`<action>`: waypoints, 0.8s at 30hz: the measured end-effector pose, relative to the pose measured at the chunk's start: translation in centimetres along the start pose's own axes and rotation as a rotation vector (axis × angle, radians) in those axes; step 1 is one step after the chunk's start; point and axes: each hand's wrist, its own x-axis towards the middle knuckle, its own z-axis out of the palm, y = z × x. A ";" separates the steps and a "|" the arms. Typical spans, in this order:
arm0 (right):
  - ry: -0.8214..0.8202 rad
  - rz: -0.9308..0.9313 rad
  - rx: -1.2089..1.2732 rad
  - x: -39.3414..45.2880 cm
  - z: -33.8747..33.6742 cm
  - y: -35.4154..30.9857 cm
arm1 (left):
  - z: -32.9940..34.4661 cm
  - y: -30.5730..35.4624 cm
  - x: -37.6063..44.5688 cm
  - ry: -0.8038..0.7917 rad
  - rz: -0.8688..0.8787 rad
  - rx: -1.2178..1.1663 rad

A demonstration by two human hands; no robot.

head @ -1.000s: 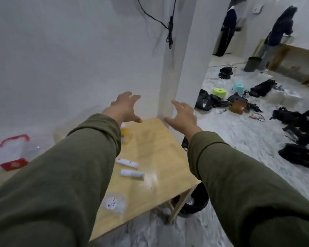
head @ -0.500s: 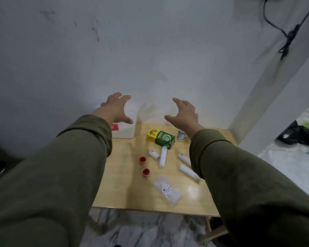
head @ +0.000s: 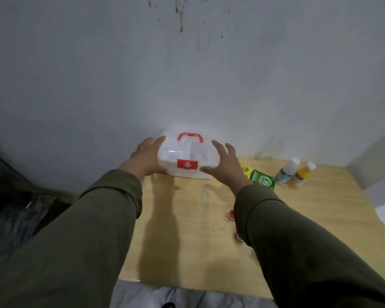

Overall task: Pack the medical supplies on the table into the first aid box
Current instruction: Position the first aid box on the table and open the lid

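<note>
First aid box (head: 188, 160), frame centre, on desk (head: 320, 210): my left hand (head: 147, 157) and right hand (head: 226, 164) spread, cupping its sides

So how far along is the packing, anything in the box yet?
Nothing looks packed. The first aid box sits shut at the table's back edge, its contents unclear through the cloudy lid. In hand: the left hand and right hand are at its two sides. Left: open it, then load the green carton, white bottle, yellow bottle and red caps.
</note>
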 end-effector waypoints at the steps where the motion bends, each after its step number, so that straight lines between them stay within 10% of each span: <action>1: -0.004 0.017 0.012 0.5 0.6 0.0 | 0.5 -0.3 0.7 -0.011 0.003 -0.046; 24: -0.067 0.074 0.060 -1.3 4.0 -0.2 | 4.7 -0.3 -0.6 0.003 -0.003 -0.346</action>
